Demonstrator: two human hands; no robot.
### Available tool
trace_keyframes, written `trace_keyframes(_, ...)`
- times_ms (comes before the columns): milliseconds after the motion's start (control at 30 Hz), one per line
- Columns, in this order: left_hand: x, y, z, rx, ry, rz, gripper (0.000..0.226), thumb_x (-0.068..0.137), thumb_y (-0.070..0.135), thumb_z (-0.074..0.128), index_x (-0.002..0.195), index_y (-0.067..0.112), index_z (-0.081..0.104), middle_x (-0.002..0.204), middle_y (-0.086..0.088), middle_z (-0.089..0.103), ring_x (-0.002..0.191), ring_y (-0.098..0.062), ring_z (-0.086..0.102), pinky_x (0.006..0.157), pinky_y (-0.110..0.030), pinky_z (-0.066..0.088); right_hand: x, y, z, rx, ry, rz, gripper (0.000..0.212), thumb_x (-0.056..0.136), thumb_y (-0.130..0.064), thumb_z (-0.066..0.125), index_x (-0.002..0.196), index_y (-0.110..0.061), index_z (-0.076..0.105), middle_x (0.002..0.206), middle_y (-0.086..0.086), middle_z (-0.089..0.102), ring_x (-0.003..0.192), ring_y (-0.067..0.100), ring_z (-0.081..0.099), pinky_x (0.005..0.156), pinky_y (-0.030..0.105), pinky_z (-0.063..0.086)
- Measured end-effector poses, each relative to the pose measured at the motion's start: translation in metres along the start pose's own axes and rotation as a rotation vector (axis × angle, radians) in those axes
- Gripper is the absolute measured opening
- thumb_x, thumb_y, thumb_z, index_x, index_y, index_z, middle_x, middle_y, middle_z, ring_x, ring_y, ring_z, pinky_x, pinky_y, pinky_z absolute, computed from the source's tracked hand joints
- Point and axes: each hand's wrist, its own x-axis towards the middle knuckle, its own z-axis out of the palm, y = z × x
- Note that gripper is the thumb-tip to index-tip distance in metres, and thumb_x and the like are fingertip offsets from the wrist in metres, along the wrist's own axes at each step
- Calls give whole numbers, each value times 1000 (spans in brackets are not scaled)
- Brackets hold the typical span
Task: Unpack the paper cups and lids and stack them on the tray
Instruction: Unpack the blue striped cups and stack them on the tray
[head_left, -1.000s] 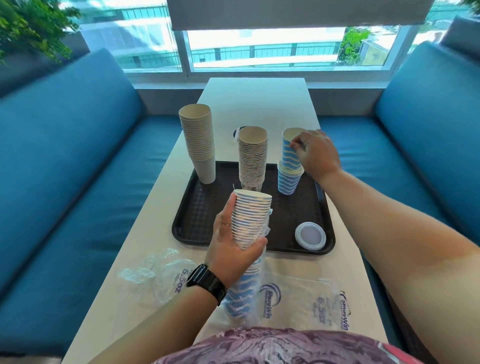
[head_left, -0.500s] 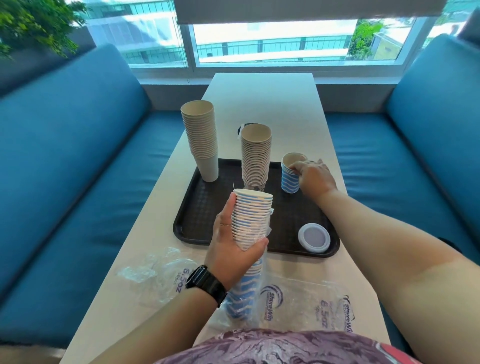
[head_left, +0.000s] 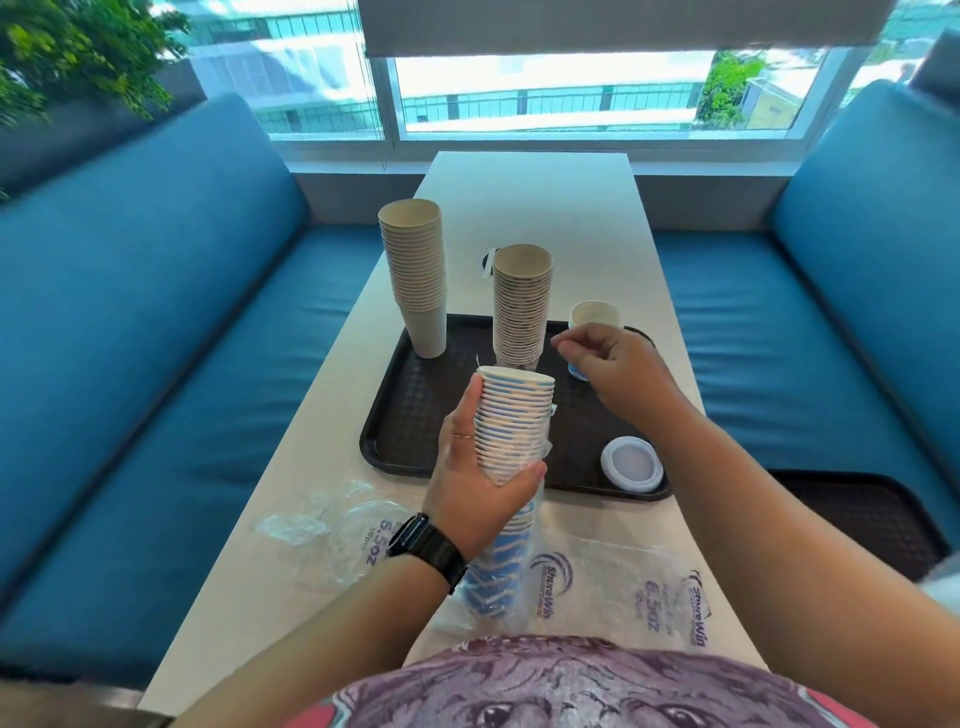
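Note:
My left hand (head_left: 478, 478) grips a tall stack of blue-striped paper cups (head_left: 511, 421) above the table's near end; the stack's lower part sits in a clear plastic sleeve (head_left: 524, 582). My right hand (head_left: 613, 369) hovers over the black tray (head_left: 415, 415), fingers loosely curled and holding nothing, just in front of the short blue-striped cup stack (head_left: 595, 317) at the tray's far right. Two tall beige cup stacks stand on the tray, one (head_left: 415, 275) at the far left and one (head_left: 522, 301) in the middle. A white lid (head_left: 631, 462) lies at the tray's near right corner.
Empty crumpled plastic sleeves lie on the white table (head_left: 535, 208), one (head_left: 332, 525) at the near left and one (head_left: 649, 592) at the near right. Blue bench seats flank the table. A second dark tray (head_left: 862, 525) lies on the right bench.
My right hand let go of the short blue-striped cup stack on the tray and drew back toward me. My left hand kept its grip on the tall stack.

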Motion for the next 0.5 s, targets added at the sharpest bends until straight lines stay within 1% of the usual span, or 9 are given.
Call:
trace_keyframes(33, 0, 1, 0, 3, -2, 1, 107, 73, 45, 76, 147, 56, -1, 145, 8, 32, 117, 20, 38, 91, -2, 32, -6, -8, 0, 41, -44, 1, 17, 95, -28, 59, 106, -22, 71, 97, -8, 69, 89, 4, 60, 72, 12, 40)
trace_keyframes(100, -1, 3, -1, 12, -12, 2, 106, 75, 45, 77, 147, 55, -1, 146, 5, 31, 113, 17, 40, 86, 2, 30, -17, -20, 1, 119, -117, -9, 15, 95, -30, 59, 104, -24, 70, 94, -12, 70, 91, 2, 63, 77, 15, 45)
trace_keyframes(167, -3, 6, -2, 15, -11, 10, 104, 74, 51, 74, 146, 55, -1, 145, 3, 31, 109, 8, 43, 83, 1, 31, -25, -27, 2, 173, -151, -24, 12, 94, -30, 60, 99, -28, 70, 93, -14, 71, 93, 4, 65, 84, 21, 50)
trace_keyframes(233, -5, 7, -3, -1, 2, 23, 101, 69, 63, 66, 145, 55, -1, 143, 3, 33, 112, -2, 46, 83, -2, 35, -29, -30, 3, 157, -180, -44, 12, 94, -29, 61, 99, -28, 71, 97, -12, 71, 96, 5, 64, 86, 23, 50)
trace_keyframes(300, -7, 7, -4, -14, 8, 27, 100, 68, 67, 62, 145, 54, 0, 141, 3, 33, 112, -5, 48, 81, -5, 38, -32, -31, 4, 122, -207, -48, 14, 94, -26, 61, 103, -25, 72, 103, -8, 70, 101, 8, 63, 87, 25, 50)
trace_keyframes(367, -8, 7, -5, -21, 5, 28, 101, 70, 65, 66, 146, 53, 0, 141, 3, 32, 111, -5, 48, 81, -5, 39, -36, -33, 6, 96, -232, -46, 14, 95, -24, 59, 104, -25, 70, 103, -8, 69, 100, 8, 62, 85, 23, 49)
trace_keyframes(433, -9, 5, -6, -18, -1, 28, 103, 75, 55, 74, 147, 52, 1, 141, 2, 32, 112, -6, 48, 82, -6, 41, -39, -35, 7, 63, -239, -54, 13, 96, -23, 57, 102, -26, 69, 98, -11, 68, 96, 4, 61, 78, 17, 45)
trace_keyframes(467, -10, 4, -6, -16, -1, 33, 104, 76, 52, 76, 148, 52, 1, 142, 1, 32, 112, -7, 49, 84, -8, 43, -41, -36, 8, 53, -234, -58, 12, 97, -22, 57, 100, -26, 68, 97, -12, 67, 94, 4, 60, 77, 17, 44)
trace_keyframes(500, -11, 4, -7, -17, 1, 39, 104, 76, 54, 76, 148, 52, 1, 142, 2, 32, 113, -8, 50, 86, -13, 47, -42, -37, 9, 48, -227, -63, 12, 97, -21, 56, 99, -27, 67, 96, -12, 66, 94, 4, 60, 76, 16, 44)
